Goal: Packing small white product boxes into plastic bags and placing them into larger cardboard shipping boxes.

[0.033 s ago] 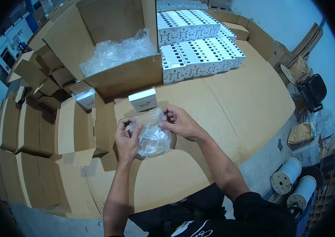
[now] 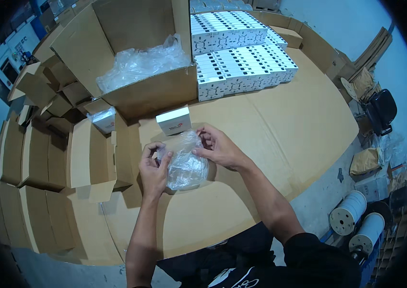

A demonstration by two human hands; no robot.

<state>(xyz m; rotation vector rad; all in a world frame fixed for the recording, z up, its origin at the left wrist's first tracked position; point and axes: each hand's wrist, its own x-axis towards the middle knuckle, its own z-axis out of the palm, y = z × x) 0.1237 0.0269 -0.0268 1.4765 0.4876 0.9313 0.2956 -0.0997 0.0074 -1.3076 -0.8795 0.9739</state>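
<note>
The left hand (image 2: 154, 168) holds the upper left edge of a clear plastic bag (image 2: 187, 166), its fingers curled and its thumb laid against the film, with a small gap between the thumb and the bent forefinger. The right hand (image 2: 220, 150) holds the bag's upper right edge, thumb and forefinger a little parted on the film and the other fingers folded behind; how hard either hand presses, I cannot tell. The crumpled bag is between the two hands, above the cardboard-covered table (image 2: 280, 144). Just beyond it stands a small white box (image 2: 173, 121), near the right hand's fingertips but in neither hand's grip. To the left, an open brown carton (image 2: 82, 156) contains a plastic-wrapped white box (image 2: 103, 120). Farther back, a large cardboard box (image 2: 153, 92) holds loose clear plastic (image 2: 141, 63), beside stacked white printed boxes (image 2: 241, 67).
</note>
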